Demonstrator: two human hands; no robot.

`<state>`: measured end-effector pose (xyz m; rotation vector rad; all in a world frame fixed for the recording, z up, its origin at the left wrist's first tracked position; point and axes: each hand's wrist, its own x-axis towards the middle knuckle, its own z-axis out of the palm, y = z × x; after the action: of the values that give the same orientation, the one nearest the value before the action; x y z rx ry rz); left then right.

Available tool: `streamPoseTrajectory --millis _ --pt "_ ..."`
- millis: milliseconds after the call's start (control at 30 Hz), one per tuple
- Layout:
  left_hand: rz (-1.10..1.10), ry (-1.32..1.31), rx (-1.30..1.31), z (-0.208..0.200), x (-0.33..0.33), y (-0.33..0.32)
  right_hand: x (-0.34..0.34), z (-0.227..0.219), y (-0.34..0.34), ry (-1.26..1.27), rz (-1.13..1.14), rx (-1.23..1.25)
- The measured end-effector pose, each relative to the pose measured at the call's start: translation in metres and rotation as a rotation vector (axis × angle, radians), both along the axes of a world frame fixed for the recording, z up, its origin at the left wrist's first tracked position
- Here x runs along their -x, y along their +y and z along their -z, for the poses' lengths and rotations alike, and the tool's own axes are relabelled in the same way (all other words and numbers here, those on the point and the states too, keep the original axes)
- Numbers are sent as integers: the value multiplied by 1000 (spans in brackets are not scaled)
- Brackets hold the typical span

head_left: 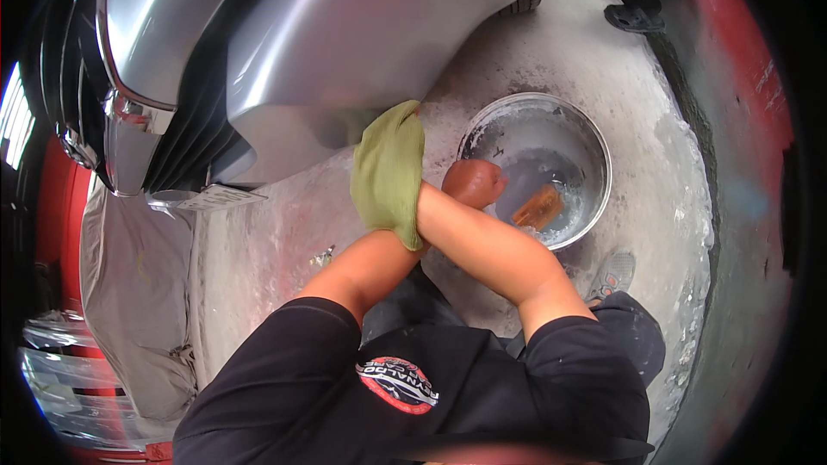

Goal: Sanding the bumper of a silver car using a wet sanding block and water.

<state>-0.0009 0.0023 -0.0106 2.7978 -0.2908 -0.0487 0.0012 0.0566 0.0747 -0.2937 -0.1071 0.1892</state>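
My forearms cross in front of me, the right one over the left. A green cloth [388, 168] covers my right hand [413, 174], which is holding it close to the silver car's bumper [345, 60]; its fingers are hidden under the fabric. Past the crossing, my left hand [475, 183] is closed in a fist at the near left rim of a round metal basin [606, 174]. What that fist holds, if anything, does not show. Inside the basin are cloudy water and a wet orange-brown block [540, 207] that looks like a sponge.
The car's grille [194, 142] and number plate [220, 198] are at left. A grey sheet [138, 284] hangs beyond them. At top right another person's dark shoe [633, 19] stands on the concrete floor [568, 43]. My own shoe [614, 274] is below the basin.
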Motion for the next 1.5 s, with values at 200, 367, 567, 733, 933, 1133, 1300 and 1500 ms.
streamPoseTrajectory --millis 200,367,567,733,933,1133,1300,1500 --pt "-3 6 51 4 2 1 44 25 -35 -132 76 209" --pt "-19 22 28 18 -2 10 50 63 -95 -218 141 393" --pt "-33 -5 79 14 -1 5 37 56 -93 -310 282 613" --pt "24 -19 153 -3 1 -1 10 6 -40 -363 465 798" --pt "64 -46 117 -4 3 5 1 -13 -6 -394 801 996" --pt "30 -13 52 -6 2 4 16 -82 -8 -795 997 1195" --pt "72 13 13 -6 0 1 2 -124 -24 -945 1021 1121" --pt "88 15 -29 -5 0 4 -19 -103 -47 -937 1098 966"
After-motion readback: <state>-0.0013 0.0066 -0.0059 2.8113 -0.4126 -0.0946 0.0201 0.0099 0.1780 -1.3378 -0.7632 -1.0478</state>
